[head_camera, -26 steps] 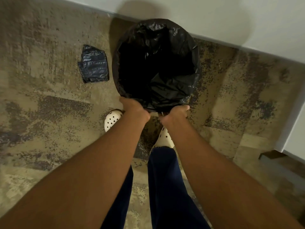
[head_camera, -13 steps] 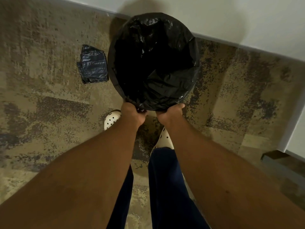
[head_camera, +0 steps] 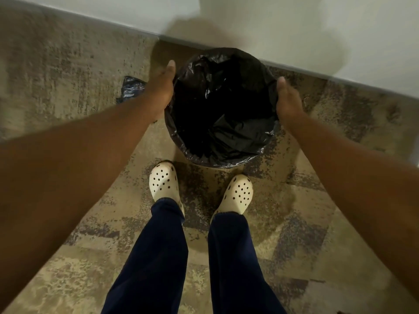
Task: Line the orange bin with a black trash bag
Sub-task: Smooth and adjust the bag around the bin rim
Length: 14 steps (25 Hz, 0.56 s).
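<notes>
- Left hand (head_camera: 161, 91) fingers together and straight, flat against the left side of the bag-covered rim; palm faces the bin, not curled around anything I can make out.
- Right hand (head_camera: 288, 103) same pose on the right side of the rim, fingers extended and close together, pressed on or just beside the plastic; contact hard to confirm, slight blur.
- Black trash bag (head_camera: 223, 109) sits in the bin between the two hands, mouth open and facing straight up at the camera; opening roughly round, bag's long axis runs down into the bin.
- Bag edge folded over the rim all around, crinkled skirt showing along the near side.
- Orange bin itself fully hidden by the plastic, no orange visible; bag's inside is too dark to tell its depth.
- Bin stands on the carpet (head_camera: 68, 75), near the wall (head_camera: 294, 26) at its far side.
- Folded dark bag (head_camera: 131, 87) lies on the carpet left of the bin, mostly covered by the left forearm.
- White perforated clogs (head_camera: 164, 181) and dark blue trousers (head_camera: 158, 257) just below the bin, toes near its base, not touching.
- Both forearms cut off at frame edges.
</notes>
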Available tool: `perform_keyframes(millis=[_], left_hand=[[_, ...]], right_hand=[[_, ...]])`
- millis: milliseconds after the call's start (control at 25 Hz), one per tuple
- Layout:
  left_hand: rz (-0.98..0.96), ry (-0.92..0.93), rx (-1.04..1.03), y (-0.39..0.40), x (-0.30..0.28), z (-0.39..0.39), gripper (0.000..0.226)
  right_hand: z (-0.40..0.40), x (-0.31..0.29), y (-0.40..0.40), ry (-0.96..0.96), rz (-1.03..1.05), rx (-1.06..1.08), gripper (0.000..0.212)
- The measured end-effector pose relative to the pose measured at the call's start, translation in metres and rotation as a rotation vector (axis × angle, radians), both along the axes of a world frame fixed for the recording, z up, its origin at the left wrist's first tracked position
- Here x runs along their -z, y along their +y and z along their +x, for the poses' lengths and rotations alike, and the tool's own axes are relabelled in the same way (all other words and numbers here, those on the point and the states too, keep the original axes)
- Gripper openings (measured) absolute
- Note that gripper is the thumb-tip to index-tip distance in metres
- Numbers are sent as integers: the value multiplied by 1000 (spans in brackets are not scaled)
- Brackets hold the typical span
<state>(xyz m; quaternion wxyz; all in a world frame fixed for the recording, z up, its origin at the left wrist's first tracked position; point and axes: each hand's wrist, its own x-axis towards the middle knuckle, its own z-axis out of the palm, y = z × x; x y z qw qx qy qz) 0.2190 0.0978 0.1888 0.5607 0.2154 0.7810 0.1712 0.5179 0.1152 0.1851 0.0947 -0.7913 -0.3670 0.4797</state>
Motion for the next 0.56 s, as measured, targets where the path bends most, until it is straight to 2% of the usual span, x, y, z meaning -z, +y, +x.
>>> perform_keyframes(millis=[40,120,200,240,320,360,400,480,520,560], left_hand=[[-56,-5,-6,7,2,3,67],[-138,-23,-38,5,9,6,62],[-149,-37,-110,-2,20,5,43],[-149,-49,-126,-5,23,4,41],[-143,-73,-110,-9,25,0,40],[-135,-118,-114,-9,22,-2,52],[-121,-136,-114,-9,23,-4,68],[-60,-129,-111,-10,20,0,83],[-29,-122,-117,-11,18,3,84],[-6,-120,-127,-9,17,6,84]], right_hand=[[-3,4,6,-22,-41,-42,63],[-5,12,5,-3,-117,84,66],[-4,14,-7,86,-173,235,52],[-2,14,-11,121,-193,300,41],[0,10,-19,138,-199,392,31],[3,7,-23,87,-161,369,33],[7,7,-27,-28,-66,280,36],[17,6,-36,-421,364,-64,28],[12,2,-41,-496,599,-296,23],[-1,-2,-47,-427,752,-556,21]])
